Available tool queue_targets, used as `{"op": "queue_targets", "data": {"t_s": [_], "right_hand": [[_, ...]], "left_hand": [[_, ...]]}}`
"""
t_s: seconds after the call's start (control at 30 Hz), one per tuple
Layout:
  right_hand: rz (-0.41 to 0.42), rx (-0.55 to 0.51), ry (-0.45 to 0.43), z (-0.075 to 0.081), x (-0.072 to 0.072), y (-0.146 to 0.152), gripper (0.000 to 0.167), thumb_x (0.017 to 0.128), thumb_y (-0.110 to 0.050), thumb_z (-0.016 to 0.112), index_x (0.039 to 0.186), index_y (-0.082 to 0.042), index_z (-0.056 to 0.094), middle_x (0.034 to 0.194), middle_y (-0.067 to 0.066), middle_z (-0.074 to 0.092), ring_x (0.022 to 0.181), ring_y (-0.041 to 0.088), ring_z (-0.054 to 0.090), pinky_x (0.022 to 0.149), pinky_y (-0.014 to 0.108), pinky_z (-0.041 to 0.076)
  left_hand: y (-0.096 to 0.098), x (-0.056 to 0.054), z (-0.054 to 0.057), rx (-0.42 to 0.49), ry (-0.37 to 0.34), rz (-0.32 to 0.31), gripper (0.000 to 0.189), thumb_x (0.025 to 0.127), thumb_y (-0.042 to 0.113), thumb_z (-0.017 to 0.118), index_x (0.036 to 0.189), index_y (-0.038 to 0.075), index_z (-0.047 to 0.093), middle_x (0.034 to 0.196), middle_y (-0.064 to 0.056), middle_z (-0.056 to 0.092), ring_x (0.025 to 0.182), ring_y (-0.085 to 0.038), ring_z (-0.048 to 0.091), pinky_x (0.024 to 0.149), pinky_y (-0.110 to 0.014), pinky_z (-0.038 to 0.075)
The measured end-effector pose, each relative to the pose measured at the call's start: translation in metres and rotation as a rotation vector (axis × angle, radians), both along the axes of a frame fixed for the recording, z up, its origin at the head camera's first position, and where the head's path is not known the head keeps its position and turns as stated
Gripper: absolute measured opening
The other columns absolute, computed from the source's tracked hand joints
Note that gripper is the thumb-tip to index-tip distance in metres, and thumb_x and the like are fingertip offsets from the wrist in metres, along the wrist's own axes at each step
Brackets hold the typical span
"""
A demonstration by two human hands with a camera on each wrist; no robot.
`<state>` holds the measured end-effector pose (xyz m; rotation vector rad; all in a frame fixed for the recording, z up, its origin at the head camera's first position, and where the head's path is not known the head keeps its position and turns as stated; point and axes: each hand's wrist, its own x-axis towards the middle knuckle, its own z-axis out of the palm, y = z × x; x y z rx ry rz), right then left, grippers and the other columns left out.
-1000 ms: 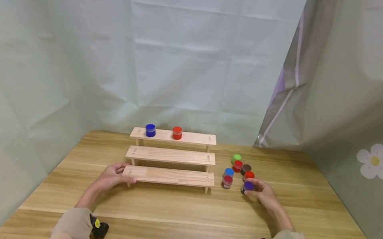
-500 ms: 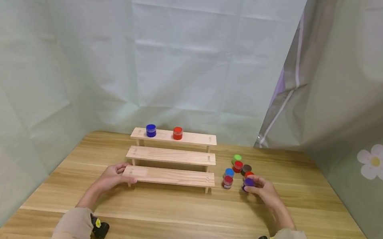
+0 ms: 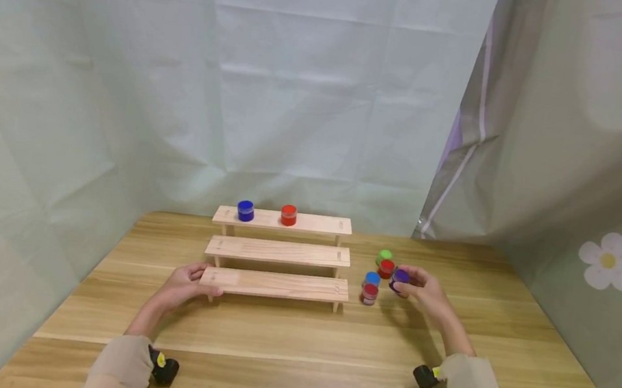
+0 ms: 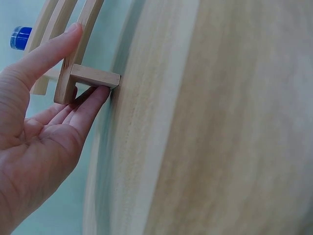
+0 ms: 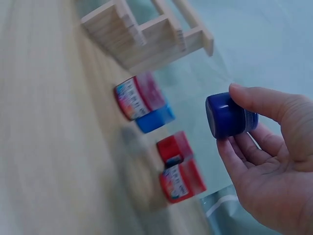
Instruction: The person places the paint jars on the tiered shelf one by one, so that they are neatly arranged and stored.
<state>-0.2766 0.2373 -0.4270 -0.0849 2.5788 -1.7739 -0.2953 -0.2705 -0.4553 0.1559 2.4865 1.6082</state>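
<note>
A wooden three-step display rack [image 3: 275, 286] stands on the table. My left hand [image 3: 182, 288] grips the left end of its lowest board; in the left wrist view the thumb lies along the board and fingertips touch the leg [image 4: 95, 76]. My right hand [image 3: 426, 296] pinches a dark purple-blue paint jar [image 5: 226, 116] between thumb and fingers, raised above the table and tilted. On the top board sit a blue jar [image 3: 246, 211] and a red jar [image 3: 288, 215]. Left of the held jar stand a light blue jar [image 3: 372, 279] and a dark red jar [image 3: 370, 295].
Behind these, a green-lidded jar [image 3: 385, 256] and another red jar [image 3: 386, 269] stand beside the rack's right end. The held jar and right hand hide more jars in the head view. A pale curtain [image 3: 323, 104] hangs behind the wooden table [image 3: 289, 361].
My right hand has lifted the purple-blue jar off the table and moved it away from me and slightly left. My left hand keeps its grip on the rack.
</note>
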Motion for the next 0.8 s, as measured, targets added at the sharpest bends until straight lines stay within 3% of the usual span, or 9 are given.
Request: {"op": "queue_targets", "data": {"t_s": [0.07, 0.17, 0.4, 0.6, 0.8], "right_hand": [[-0.017, 0.019, 0.012, 0.005, -0.003, -0.002, 0.055, 0.092, -0.021, 0.067, 0.138, 0.003, 0.047, 0.132, 0.023, 0.056, 0.104, 0.010, 0.058, 0.086, 0.018, 0.048], [-0.031, 0.031, 0.012, 0.012, -0.007, -0.004, 0.056, 0.093, -0.024, 0.066, 0.140, -0.001, 0.047, 0.135, 0.021, 0.056, 0.112, 0.017, 0.057, 0.091, 0.021, 0.046], [-0.019, 0.035, 0.056, 0.032, -0.022, -0.022, 0.055, 0.094, -0.024, 0.065, 0.141, -0.003, 0.047, 0.140, 0.023, 0.053, 0.125, 0.035, 0.053, 0.105, 0.048, 0.045], [0.039, 0.013, 0.099, 0.053, -0.036, -0.053, 0.053, 0.094, -0.017, 0.064, 0.141, 0.001, 0.046, 0.139, 0.026, 0.053, 0.125, 0.038, 0.053, 0.105, 0.045, 0.046], [0.083, 0.017, 0.125, 0.067, -0.049, -0.079, 0.052, 0.092, -0.016, 0.067, 0.139, 0.000, 0.049, 0.137, 0.024, 0.055, 0.125, 0.037, 0.054, 0.106, 0.047, 0.045]], "left_hand": [[0.000, 0.000, 0.000, -0.002, 0.002, -0.002, 0.083, 0.083, 0.018, 0.076, 0.146, -0.013, 0.030, 0.147, -0.034, 0.040, 0.131, -0.036, 0.049, 0.087, -0.015, 0.048], [0.001, 0.000, 0.000, -0.001, 0.001, 0.004, 0.083, 0.083, 0.018, 0.077, 0.146, -0.011, 0.031, 0.147, -0.033, 0.041, 0.132, -0.036, 0.049, 0.088, -0.015, 0.047], [-0.001, -0.001, -0.001, -0.002, 0.003, 0.017, 0.083, 0.082, 0.019, 0.078, 0.145, -0.011, 0.033, 0.146, -0.033, 0.042, 0.130, -0.035, 0.050, 0.088, -0.015, 0.047], [-0.001, 0.001, 0.000, -0.019, 0.000, 0.019, 0.086, 0.083, 0.019, 0.077, 0.146, -0.014, 0.029, 0.148, -0.034, 0.038, 0.134, -0.040, 0.046, 0.094, -0.020, 0.048], [0.001, 0.002, 0.000, 0.011, 0.010, 0.016, 0.083, 0.082, 0.016, 0.077, 0.144, -0.014, 0.032, 0.146, -0.034, 0.042, 0.129, -0.036, 0.051, 0.088, -0.015, 0.048]]}}
